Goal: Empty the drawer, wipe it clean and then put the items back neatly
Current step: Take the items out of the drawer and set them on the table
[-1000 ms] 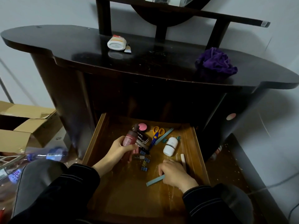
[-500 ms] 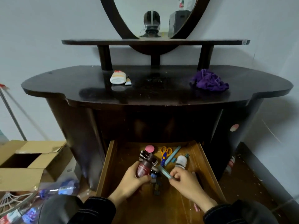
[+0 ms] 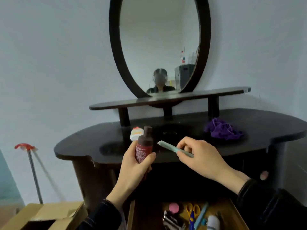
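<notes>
Drawer (image 3: 132, 216): pulled open at the bottom edge of the view, below the front of the table, with only its back part in sight
Drawer contents: a pink round disc (image 3: 174, 208), yellow-handled scissors (image 3: 192, 210), a heap of metal clips (image 3: 172, 221), a white bottle (image 3: 213, 223) and a teal strip (image 3: 201, 216) lie crowded together inside; the details are blurred
Cardboard box (image 3: 49, 214): on the floor left of the drawer, flaps open
Left hand (image 3: 132, 171): raised above the drawer, fingers and thumb wrapped round the lower half of a dark red bottle (image 3: 144, 146)
Dark red bottle: held upright, brown cap on top, in front of the table edge
Right hand (image 3: 199, 156): raised beside the left, thumb and fingers pinching one end of a pale teal stick (image 3: 172, 148)
Pale teal stick: points left and slightly up, its free end near the bottle but apart from it
Table (image 3: 265, 127): dark, glossy, curved top
White tube (image 3: 136, 133): lies on the table, just behind the bottle
Purple cloth (image 3: 222, 131): crumpled on the right of the table
Shelf (image 3: 116, 104): raised on posts at the back of the table
Mirror (image 3: 159, 47): oval, dark frame, above the shelf
Pole (image 3: 34, 173): metal, red top, leaning by the wall at far left
</notes>
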The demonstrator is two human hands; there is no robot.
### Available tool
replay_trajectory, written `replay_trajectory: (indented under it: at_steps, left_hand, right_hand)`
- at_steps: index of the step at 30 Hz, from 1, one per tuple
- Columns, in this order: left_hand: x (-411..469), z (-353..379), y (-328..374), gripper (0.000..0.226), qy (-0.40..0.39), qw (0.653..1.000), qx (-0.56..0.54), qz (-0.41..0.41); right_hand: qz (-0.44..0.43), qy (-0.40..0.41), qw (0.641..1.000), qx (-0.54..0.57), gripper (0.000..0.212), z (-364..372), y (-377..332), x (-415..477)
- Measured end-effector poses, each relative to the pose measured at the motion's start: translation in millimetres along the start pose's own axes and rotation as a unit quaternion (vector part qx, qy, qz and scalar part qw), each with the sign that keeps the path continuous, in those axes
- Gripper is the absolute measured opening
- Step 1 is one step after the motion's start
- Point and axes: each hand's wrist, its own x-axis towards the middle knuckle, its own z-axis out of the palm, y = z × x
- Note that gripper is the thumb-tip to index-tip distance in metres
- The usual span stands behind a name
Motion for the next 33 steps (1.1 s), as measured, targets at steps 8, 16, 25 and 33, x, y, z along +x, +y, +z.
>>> replay_trajectory:
  at_steps: [8,16,25,33]
  left_hand:
    - [82,-31,-37,0.022,0.168,0.984,0.020,-0.053]
    - [119,-68,-76,0.034,0.172,0.971,0.062,-0.152]
    - [111,-65,-72,0.042,0.125,0.965,0.129,-0.189]
    - [114,-64,-77,0.048,0.138,0.957,0.184,-0.178]
  right_hand:
    - [0.181,-0.025,0.979,-0.092,0.017,46,14,87]
    - [0.096,-0.031,0.986,-0.133,0.049,80,3,116]
    - [0.068,-0.021,0.992,-0.103,0.010,67,2,96]
    - [-0.001,-0.026,0.984,-0.176,0.034,75,3,99]
